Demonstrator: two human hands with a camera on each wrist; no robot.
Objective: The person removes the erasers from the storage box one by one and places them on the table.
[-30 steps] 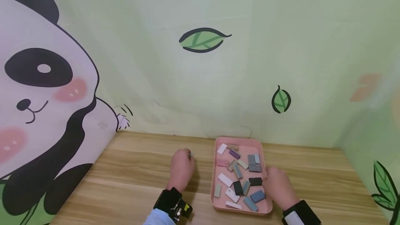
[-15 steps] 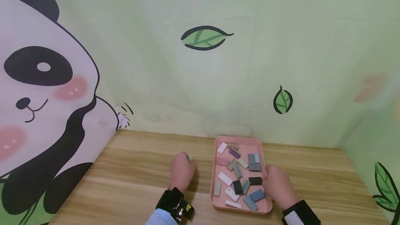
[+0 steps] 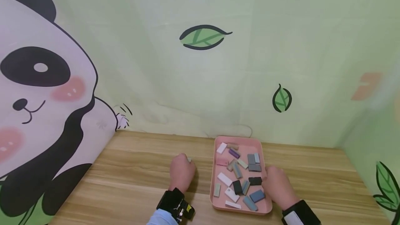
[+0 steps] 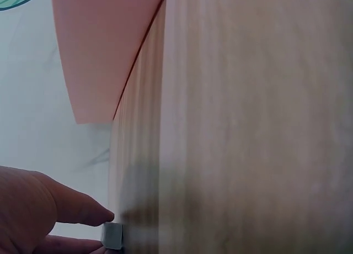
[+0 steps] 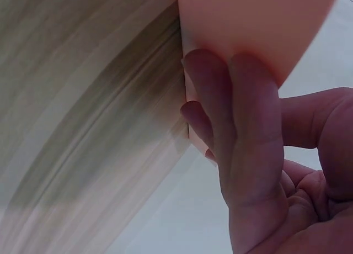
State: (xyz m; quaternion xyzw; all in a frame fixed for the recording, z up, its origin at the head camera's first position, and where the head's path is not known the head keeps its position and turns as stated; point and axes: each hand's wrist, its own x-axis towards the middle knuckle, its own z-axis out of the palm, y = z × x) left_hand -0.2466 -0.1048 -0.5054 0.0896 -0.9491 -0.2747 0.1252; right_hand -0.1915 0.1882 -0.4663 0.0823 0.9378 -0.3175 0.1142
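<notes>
My left hand point(image 3: 182, 171) is low over the wooden table, left of a pink tray point(image 3: 213, 180). Between thumb and finger it pinches a small grey-green block point(image 4: 113, 236), of which only the end shows in the left wrist view. The block is at the table surface; whether it touches the wood I cannot tell. At the tray's right side, my right hand point(image 3: 279, 186) holds the wall, several fingers lying along its outer face point(image 5: 248, 22) in the right wrist view. Its thumb's contact is hidden behind the fingers.
Inside the tray lie several small blocks, among them a purple block point(image 3: 234, 153), a black block point(image 3: 237, 187) and a blue block point(image 3: 257, 196). The wooden table point(image 3: 140, 169) meets a green printed backdrop point(image 3: 150, 79) just behind the tray.
The left hand has lowered slightly toward me, and less of the block shows past its fingers. The right hand and tray stay in place.
</notes>
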